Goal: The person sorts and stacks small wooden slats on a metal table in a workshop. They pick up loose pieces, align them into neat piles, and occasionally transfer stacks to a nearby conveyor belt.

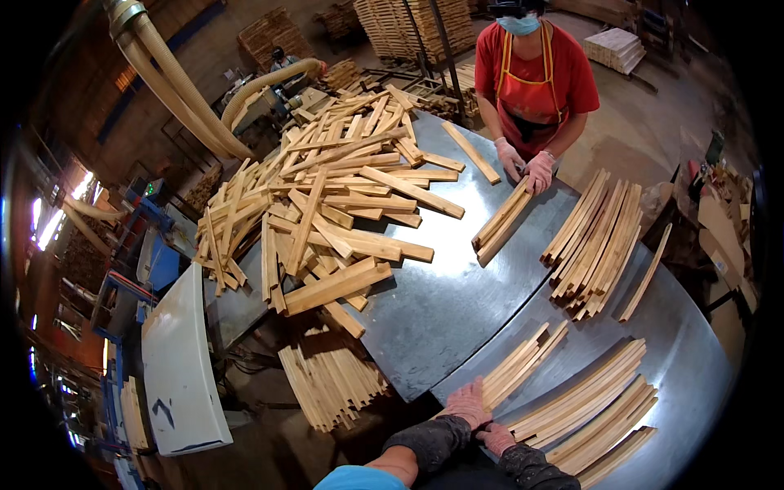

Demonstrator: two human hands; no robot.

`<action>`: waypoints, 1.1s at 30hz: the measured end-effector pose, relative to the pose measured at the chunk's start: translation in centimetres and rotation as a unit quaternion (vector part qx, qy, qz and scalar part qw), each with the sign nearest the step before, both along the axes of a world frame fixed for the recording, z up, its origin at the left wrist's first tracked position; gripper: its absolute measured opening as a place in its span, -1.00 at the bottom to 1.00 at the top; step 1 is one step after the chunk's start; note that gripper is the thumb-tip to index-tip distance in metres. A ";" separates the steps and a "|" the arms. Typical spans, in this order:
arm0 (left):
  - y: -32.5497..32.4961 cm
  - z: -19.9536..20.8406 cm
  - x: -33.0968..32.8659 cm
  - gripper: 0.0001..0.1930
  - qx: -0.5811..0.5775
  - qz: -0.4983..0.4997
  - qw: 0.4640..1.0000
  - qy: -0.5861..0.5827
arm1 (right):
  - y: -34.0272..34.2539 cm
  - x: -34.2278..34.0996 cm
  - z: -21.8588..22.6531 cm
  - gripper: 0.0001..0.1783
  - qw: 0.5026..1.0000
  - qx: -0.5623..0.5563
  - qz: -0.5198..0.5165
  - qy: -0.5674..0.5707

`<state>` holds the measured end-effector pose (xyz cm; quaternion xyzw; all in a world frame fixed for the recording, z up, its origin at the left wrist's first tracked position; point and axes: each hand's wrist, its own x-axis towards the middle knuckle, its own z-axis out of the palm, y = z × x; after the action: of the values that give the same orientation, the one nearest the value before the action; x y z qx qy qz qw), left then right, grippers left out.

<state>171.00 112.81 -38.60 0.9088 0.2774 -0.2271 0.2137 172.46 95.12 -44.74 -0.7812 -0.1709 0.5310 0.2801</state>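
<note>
My left hand [467,404], in a pinkish glove, is closed on the near ends of a small bundle of wooden strips [527,363] lying on the metal table. Just right of it is my right hand [496,438], also gloved, with its fingers curled; what they hold, if anything, is hidden. A stack of strips [584,392] lies beside my right hand, with a further stack [608,425] nearer to me. Across the table, a co-worker in a red shirt and apron has both gloved hands [525,167] on a few strips [502,222].
A big jumbled heap of wooden pieces [327,204] covers the left of the metal table [441,327]. A row of strips [600,241] and a lone strip [647,273] lie at the right. More strips [331,380] sit below the table edge. A white panel [184,367] stands at left.
</note>
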 end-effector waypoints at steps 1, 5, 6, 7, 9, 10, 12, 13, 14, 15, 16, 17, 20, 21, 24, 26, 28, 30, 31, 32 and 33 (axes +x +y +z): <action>0.1 0.5 0.1 0.15 -0.009 0.002 1.000 0.007 | -0.2 0.0 0.2 -0.44 1.000 0.004 0.008 0.015; 0.8 0.0 0.0 0.03 -0.045 0.020 0.997 -0.063 | -0.8 -0.7 -1.7 -0.50 0.998 0.020 -0.024 0.048; 1.0 -0.3 -0.2 0.05 -0.064 0.018 0.996 -0.052 | -0.8 -1.1 -1.7 -0.50 0.998 0.013 -0.027 0.047; 1.6 -0.2 0.0 0.08 -0.083 0.012 0.996 -0.044 | -0.7 -0.9 -1.3 -0.50 0.999 0.006 -0.034 0.042; 3.2 -1.3 -1.0 0.09 -0.119 0.012 0.990 -0.074 | -0.4 -1.2 -1.6 -0.67 0.999 0.003 -0.045 0.010; 4.6 -1.0 -1.2 0.08 -0.160 0.007 0.985 -0.067 | 0.1 -1.2 -0.6 -0.69 0.992 0.007 -0.111 0.055; 8.7 1.6 -1.1 0.06 -0.238 -0.004 0.970 -0.053 | 2.7 -1.0 4.0 -0.72 0.960 0.018 -0.242 0.143; 11.4 3.2 -1.4 0.05 -0.289 -0.010 0.957 -0.030 | 2.7 -1.0 3.6 -0.74 0.970 0.031 -0.213 0.117; 14.0 4.0 -2.2 0.06 -0.326 -0.014 0.944 -0.052 | 3.0 -1.0 3.7 -0.76 0.978 0.044 -0.184 0.090; 16.6 4.7 -3.4 0.06 -0.362 -0.016 0.929 -0.073 | 3.4 -1.0 3.6 -0.78 0.985 0.056 -0.152 0.063; 19.2 5.1 -4.6 0.06 -0.396 -0.021 0.913 -0.095 | 4.7 -1.2 3.6 -0.79 0.942 -0.017 -0.296 0.156; 21.3 4.7 -6.5 0.07 -0.408 0.004 0.900 -0.153 | 4.4 -1.0 1.8 -0.80 0.961 0.003 -0.246 0.129; 27.6 5.2 -11.6 0.03 -0.504 0.168 0.812 -0.241 | 6.9 -0.8 1.3 -0.83 0.957 -0.043 -0.260 0.119; 29.9 6.8 -12.9 0.02 -0.542 0.230 0.765 -0.261 | 7.8 -0.7 0.9 -0.83 0.961 -0.057 -0.247 0.107; 34.4 8.2 -16.0 -0.05 -0.556 0.360 0.608 -0.437 | 10.1 -0.5 -0.1 -0.83 0.962 -0.048 -0.242 0.117; 37.8 10.3 -17.6 -0.14 -0.550 0.460 0.534 -0.449 | 11.6 0.5 -0.7 -0.67 0.974 -0.064 -0.186 0.116; 41.6 10.1 -18.3 -0.30 -0.470 0.524 0.464 -0.538 | 13.4 0.5 -0.4 -0.53 0.968 -0.064 -0.217 0.106; 49.2 13.2 -16.8 -0.43 -0.441 0.517 0.399 -0.616 | 15.6 1.0 1.1 -0.46 0.971 -0.069 -0.212 0.090; 54.6 13.6 -16.5 -0.55 -0.340 0.495 0.433 -0.672 | 16.7 1.4 2.1 -0.42 0.972 -0.072 -0.210 0.083; 59.8 16.3 -15.2 -0.50 -0.369 0.497 0.380 -0.688 | 16.9 1.8 2.1 -0.38 0.971 -0.066 -0.209 0.090; 66.0 17.8 -14.5 -0.40 -0.316 0.471 0.417 -0.711 | 17.2 1.9 2.5 -0.38 0.973 -0.067 -0.205 0.079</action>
<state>156.52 178.79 -20.75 0.3419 0.3197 0.5642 0.6801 174.35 112.36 -42.23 -0.7720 0.0515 0.5330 0.3426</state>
